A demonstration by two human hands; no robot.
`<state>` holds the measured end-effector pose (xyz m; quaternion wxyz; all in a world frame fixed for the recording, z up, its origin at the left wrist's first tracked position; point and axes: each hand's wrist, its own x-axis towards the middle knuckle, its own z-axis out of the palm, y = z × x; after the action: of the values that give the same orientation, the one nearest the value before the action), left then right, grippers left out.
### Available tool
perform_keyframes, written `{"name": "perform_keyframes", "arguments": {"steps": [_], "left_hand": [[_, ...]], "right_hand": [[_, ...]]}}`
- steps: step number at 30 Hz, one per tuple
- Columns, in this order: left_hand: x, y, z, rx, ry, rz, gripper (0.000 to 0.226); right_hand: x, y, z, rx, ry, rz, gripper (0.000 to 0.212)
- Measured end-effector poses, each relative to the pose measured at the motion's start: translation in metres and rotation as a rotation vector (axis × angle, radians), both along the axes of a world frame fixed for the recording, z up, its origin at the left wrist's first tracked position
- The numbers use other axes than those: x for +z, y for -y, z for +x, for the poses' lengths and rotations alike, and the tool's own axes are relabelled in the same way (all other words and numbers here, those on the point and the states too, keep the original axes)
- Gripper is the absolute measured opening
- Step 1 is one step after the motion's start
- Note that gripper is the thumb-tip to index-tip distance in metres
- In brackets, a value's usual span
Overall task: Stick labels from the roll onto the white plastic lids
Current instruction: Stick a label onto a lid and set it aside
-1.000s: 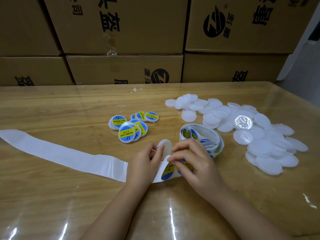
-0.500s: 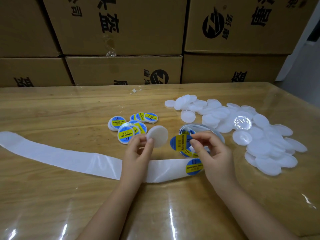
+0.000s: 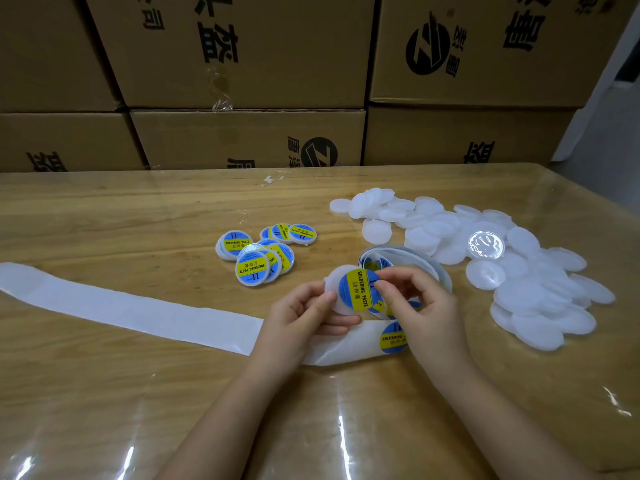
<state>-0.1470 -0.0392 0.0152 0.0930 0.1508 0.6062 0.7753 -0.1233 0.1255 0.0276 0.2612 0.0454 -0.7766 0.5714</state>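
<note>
Now left hand (image 3: 298, 317) grips lid (image 3: 331, 284), right hand (image 3: 424, 306) pinches label (image 3: 358, 289).

Stacked brown cardboard boxes (image 3: 242, 64) with black print stand behind the wooden bench (image 3: 104, 220), its top glossy; a white scrap (image 3: 273, 180) lies near its back edge.

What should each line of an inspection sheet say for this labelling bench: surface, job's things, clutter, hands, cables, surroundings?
Surface: wooden table under a glossy clear cover.
Job's things: label roll, backing strip trailing left, labelled lids grouped, plain lids heaped right.
Clutter: clear disc on the heap; white scrap near far edge.
Hands: left hand holds a white lid; right hand pinches a label against it.
Cables: nothing seen.
Surroundings: stacked cardboard boxes behind.
</note>
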Motion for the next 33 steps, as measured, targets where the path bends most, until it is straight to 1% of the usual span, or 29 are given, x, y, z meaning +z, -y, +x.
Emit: {"name": "perform_keyframes", "arguments": {"steps": [3, 6, 9, 11, 13, 16, 20, 24, 29, 33], "left_hand": [[-0.001, 0.0, 0.0, -0.009, 0.003, -0.001, 0.032], [-0.0016, -0.0008, 0.0002, -0.011, 0.001, -0.01, 0.027], [-0.0029, -0.0017, 0.0, -0.021, 0.0, -0.022, 0.019], [-0.0034, -0.0017, 0.0001, -0.019, -0.004, -0.026, 0.017], [-0.0029, -0.002, 0.0006, -0.017, -0.011, -0.028, 0.018], [-0.002, -0.0029, 0.0017, -0.019, -0.019, -0.025, 0.026], [-0.0012, -0.0032, 0.0019, -0.015, -0.03, -0.026, 0.027], [-0.0012, -0.0035, 0.0025, 0.003, -0.044, -0.032, 0.018], [-0.0011, -0.0049, 0.0053, 0.032, -0.083, -0.077, 0.017], [-0.0019, -0.0075, 0.0069, 0.076, -0.118, -0.1, 0.012]], "right_hand": [[-0.0013, 0.0002, -0.0014, -0.007, 0.001, 0.03, 0.017], [-0.0026, 0.0008, -0.0014, -0.01, -0.045, 0.097, 0.01], [-0.0034, 0.0017, -0.0009, -0.012, -0.078, 0.143, 0.016], [-0.0037, 0.0022, -0.0013, -0.017, -0.083, 0.152, 0.02], [-0.0042, 0.0022, -0.0019, -0.025, -0.089, 0.159, 0.019], [-0.0052, 0.0014, -0.0025, -0.035, -0.098, 0.175, 0.015], [-0.0059, 0.0006, -0.0033, -0.039, -0.096, 0.176, 0.014], [-0.0068, 0.0011, -0.0034, -0.057, -0.111, 0.195, 0.016], [-0.0082, 0.0014, -0.003, -0.103, -0.127, 0.241, 0.013], [-0.0078, 0.0023, -0.0029, -0.154, -0.164, 0.354, 0.008]]}}
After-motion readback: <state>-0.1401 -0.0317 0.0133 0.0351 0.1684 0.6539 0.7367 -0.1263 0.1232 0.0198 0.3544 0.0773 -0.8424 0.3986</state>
